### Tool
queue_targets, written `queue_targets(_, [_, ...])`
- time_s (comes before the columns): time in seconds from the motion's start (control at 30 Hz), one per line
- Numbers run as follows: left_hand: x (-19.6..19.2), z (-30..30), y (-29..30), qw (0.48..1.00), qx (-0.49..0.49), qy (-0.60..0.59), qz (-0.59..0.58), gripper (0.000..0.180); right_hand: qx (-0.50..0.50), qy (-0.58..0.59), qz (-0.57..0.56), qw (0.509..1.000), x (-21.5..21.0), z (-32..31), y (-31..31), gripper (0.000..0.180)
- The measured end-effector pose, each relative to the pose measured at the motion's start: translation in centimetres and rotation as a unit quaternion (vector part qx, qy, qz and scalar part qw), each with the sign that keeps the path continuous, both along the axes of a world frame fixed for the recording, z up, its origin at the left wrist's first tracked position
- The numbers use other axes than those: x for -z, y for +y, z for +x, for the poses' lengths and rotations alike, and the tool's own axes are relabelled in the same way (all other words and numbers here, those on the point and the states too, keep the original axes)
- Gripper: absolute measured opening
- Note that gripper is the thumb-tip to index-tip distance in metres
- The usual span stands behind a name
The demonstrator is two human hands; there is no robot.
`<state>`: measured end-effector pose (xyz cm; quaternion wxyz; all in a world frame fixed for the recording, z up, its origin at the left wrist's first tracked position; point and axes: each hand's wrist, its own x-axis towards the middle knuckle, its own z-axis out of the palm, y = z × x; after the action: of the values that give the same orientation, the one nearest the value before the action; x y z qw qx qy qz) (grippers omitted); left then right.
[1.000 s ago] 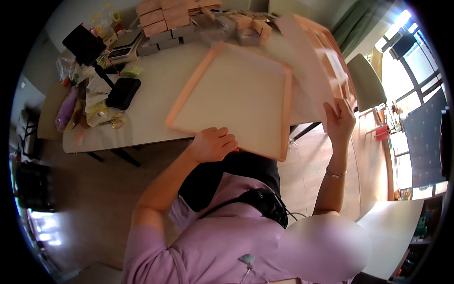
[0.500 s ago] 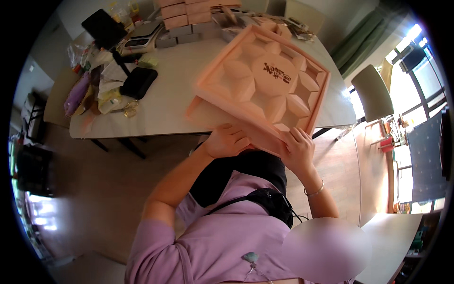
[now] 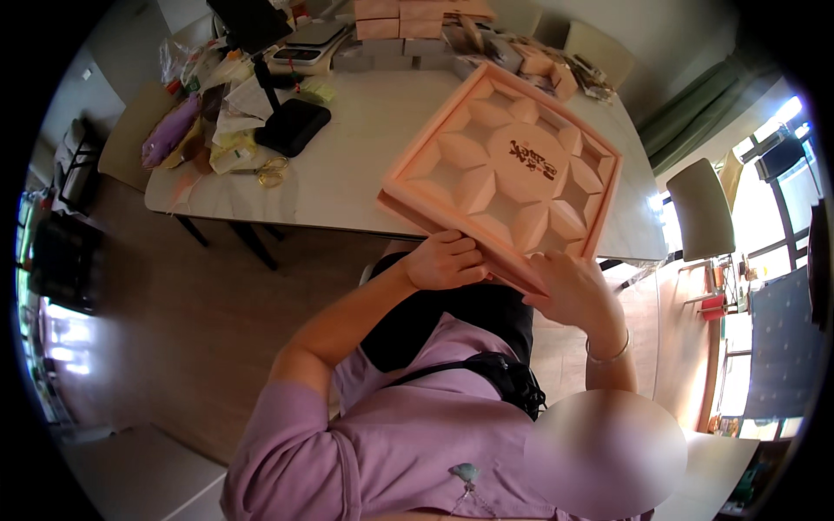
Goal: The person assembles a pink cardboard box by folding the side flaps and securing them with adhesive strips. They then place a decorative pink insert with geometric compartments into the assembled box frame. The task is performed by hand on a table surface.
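A peach-coloured cardboard gift box (image 3: 528,165) lies tilted across the near right of the table, partly over its front edge. Its top shows several angular cut-out compartments around a middle panel with dark printing. My left hand (image 3: 447,260) is closed on the box's near edge, fingers curled over the side wall. At the near right corner, my right hand (image 3: 569,286) grips the same box, the thumb along the outer side and the fingers over the rim. The fingertips of both hands are partly hidden.
On the white table (image 3: 339,191) stand a black phone stand (image 3: 291,126), gold-handled scissors (image 3: 272,172), a purple bag (image 3: 172,130) and a scale (image 3: 300,54). Stacked peach boxes (image 3: 400,22) rise at the back. A chair (image 3: 702,208) is at the right.
The box's lower layer, which stuck out at the left, now sits closer under the upper part. My right hand has turned at the corner. The whole view has shifted a little.
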<state>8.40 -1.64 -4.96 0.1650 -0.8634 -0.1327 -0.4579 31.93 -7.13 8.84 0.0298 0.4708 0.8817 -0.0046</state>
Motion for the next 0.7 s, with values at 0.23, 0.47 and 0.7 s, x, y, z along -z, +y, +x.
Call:
queue_targets(0.23, [0.3, 0.2, 0.2, 0.999, -0.002, -0.015, 0.037, 0.022, -0.113, 0.181, 0.053, 0.976, 0.7, -8.3, 8.8, 0.016])
queue_targets(0.47, [1.7, 0.2, -0.5, 0.994, -0.064, -0.047, 0.081, 0.024, -0.128, 0.232, -0.104, 0.959, 3.3, -8.0, 8.3, 0.010])
queue_targets(0.7, [0.8, 0.0, 1.5, 0.982, -0.019, -0.137, 0.129, 0.047, -0.118, 0.263, -0.105, 0.952, 4.1, -7.6, 7.6, 0.016])
